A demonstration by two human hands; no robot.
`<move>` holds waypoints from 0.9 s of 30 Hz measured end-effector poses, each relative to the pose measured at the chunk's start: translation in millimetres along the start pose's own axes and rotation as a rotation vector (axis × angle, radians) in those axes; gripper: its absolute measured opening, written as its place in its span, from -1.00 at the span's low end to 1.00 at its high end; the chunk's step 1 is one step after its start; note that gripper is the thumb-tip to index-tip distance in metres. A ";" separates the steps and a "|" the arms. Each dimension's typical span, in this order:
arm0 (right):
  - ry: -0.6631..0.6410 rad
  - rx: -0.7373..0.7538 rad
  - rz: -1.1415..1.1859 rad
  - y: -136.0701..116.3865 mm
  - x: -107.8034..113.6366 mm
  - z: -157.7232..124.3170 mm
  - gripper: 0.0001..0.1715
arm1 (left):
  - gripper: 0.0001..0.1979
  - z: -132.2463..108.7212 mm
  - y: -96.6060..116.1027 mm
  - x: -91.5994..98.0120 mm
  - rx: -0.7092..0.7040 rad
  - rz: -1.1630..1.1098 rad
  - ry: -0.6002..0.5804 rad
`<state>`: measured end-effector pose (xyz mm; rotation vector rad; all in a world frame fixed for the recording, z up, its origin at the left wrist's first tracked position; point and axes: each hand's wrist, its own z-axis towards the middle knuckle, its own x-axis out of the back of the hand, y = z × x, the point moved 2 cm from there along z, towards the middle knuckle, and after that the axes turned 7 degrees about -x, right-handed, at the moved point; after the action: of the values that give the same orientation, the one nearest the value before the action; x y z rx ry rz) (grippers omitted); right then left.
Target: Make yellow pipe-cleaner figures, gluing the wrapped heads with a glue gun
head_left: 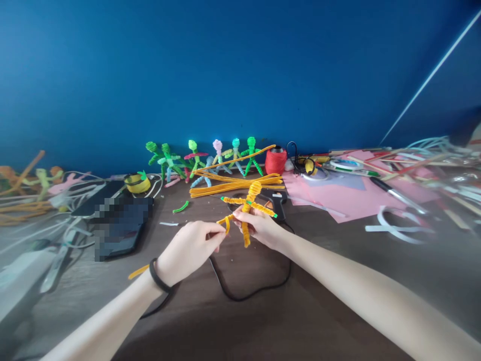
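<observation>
My right hand (259, 225) is closed on a yellow pipe-cleaner figure (254, 189) with a coiled round head, wound arms with green tips, and a wound leg hanging down. To its left, my left hand (195, 245) pinches a yellow pipe cleaner (227, 225) that is bent around the figure's other leg. The pipe cleaner's far end seems to come out below my left wrist. Both hands are above the dark table, and my fingers partly hide the figure's middle.
Behind my hands lie a bundle of yellow pipe cleaners (233, 186) and a black glue gun (278, 203). Several finished figures (251, 150) stand along the blue wall. A phone (128, 225) lies left; pink paper (338, 200) and a black marker (398, 195) lie right. A cable (240, 299) loops in front.
</observation>
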<state>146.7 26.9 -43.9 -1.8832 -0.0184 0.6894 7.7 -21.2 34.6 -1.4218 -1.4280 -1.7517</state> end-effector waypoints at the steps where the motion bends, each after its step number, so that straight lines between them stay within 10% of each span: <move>1: -0.004 -0.002 0.024 -0.1 0.2 -0.2 -0.71 | -0.72 1.0 -1.2 -1.4 -0.001 -0.004 -0.012; 14: -0.206 -0.010 -0.060 -1.2 1.1 -3.7 -0.77 | -0.68 16.6 -32.7 -7.9 0.058 -0.114 -0.054; 27: -0.013 0.082 -0.363 4.0 -2.0 2.5 -0.84 | -0.70 6.6 -19.4 17.3 0.027 -0.034 0.187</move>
<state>142.7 26.7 -47.0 -1.7354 -0.3271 0.4451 -11.9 -4.3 41.6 -1.1912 -1.3783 -1.8267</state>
